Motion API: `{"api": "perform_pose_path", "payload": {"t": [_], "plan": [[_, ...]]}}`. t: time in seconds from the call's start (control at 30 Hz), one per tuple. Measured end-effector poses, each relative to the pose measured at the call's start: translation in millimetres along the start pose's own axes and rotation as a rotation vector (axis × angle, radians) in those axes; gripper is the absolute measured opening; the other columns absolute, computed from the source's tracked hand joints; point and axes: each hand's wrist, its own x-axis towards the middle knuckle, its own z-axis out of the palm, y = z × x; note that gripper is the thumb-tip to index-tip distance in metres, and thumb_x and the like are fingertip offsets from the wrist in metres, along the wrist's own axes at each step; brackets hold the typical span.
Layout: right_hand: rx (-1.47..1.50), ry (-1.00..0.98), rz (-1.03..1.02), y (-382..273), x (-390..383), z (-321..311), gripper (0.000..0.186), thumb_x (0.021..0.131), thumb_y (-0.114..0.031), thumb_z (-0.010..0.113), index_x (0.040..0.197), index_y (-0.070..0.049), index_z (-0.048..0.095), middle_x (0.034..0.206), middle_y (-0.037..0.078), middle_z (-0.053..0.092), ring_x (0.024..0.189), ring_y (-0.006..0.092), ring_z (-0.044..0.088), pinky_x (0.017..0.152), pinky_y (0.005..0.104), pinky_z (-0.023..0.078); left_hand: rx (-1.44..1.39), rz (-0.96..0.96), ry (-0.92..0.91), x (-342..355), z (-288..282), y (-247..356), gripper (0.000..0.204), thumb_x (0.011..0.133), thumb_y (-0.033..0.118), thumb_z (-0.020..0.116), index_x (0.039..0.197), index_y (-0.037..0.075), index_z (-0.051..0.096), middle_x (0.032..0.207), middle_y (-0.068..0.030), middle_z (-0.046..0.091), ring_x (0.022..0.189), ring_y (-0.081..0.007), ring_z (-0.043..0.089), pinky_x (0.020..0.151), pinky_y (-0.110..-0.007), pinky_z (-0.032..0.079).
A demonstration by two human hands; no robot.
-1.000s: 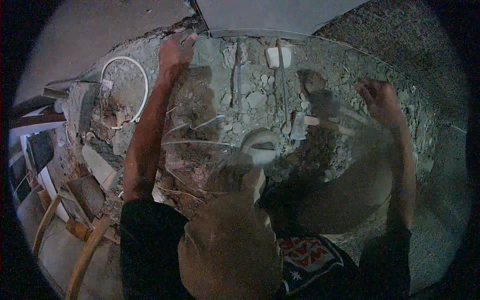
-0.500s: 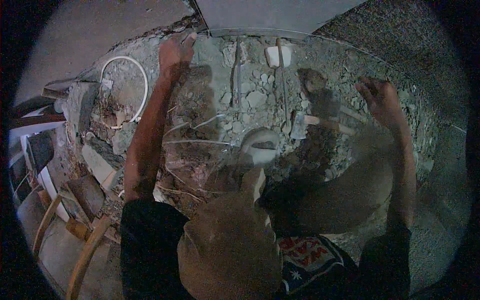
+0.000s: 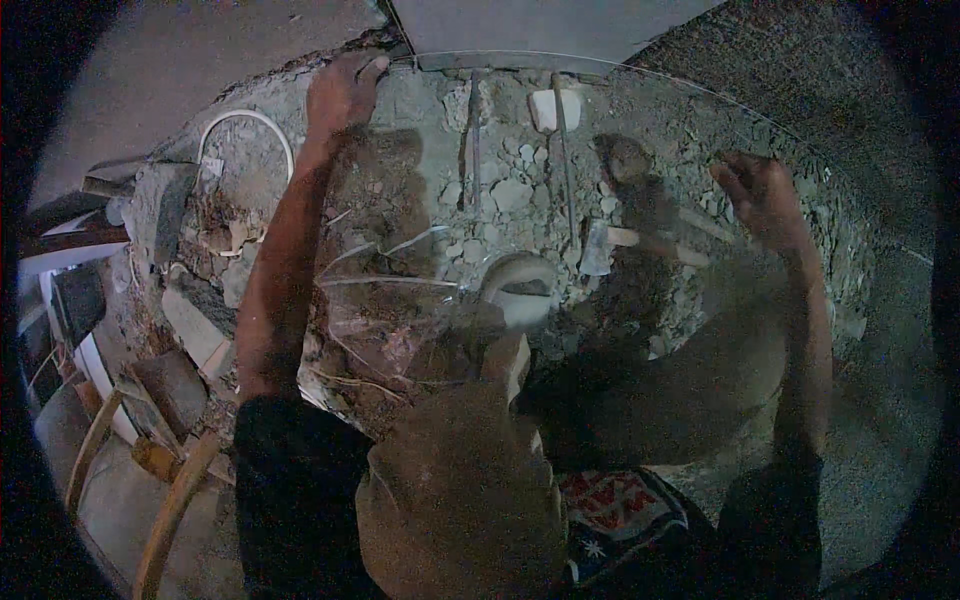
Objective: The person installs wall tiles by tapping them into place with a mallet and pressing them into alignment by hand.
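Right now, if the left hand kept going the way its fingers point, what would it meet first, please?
The left hand grips the top edge of the cracked glass pane, fingers pointing up and away. Just beyond lies the flat grey slab, probably first, though depth is unclear.

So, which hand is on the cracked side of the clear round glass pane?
The left hand, on the clear round glass pane; white cracks fan out beside its forearm, none near the right hand.

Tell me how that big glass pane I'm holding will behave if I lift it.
The glass pane looks stiff but fragile: crack lines run near the left hand. It is probably heavy and awkward, spanning across to the right hand. The bare edges may be slippery and sharp.
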Motion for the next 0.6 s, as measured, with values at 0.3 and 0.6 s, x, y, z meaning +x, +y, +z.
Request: {"api": "perform_pose_path", "payload": {"t": [0.3,0.6], "plan": [[-0.066,0.046,-0.116,32,-4,10,0.036,0.104,-0.026,0.064,0.087,0.005,0.061,0.064,0.008,0.048,0.062,0.0184,0.039,0.06,0.0403,0.043,0.223,-0.091,-0.07,1,-10,-9,0.046,0.099,0.047,0.06,0.122,0.009,0.073,0.108,-0.0262,0.072,0.102,-0.0475,0.068,0.088,-0.054,0.053],[0.013,0.047,-0.092,31,-5,-3,0.039,0.104,-0.036,0.061,0.108,0.001,0.071,0.072,0.021,0.063,0.062,0.0325,0.057,0.066,0.0445,0.05,0.152,-0.221,0.166,-100,-89,-10,0.046,0.105,0.041,0.059,0.119,-0.001,0.07,0.109,-0.0199,0.073,0.1,-0.0407,0.068,0.09,-0.048,0.052]]}}
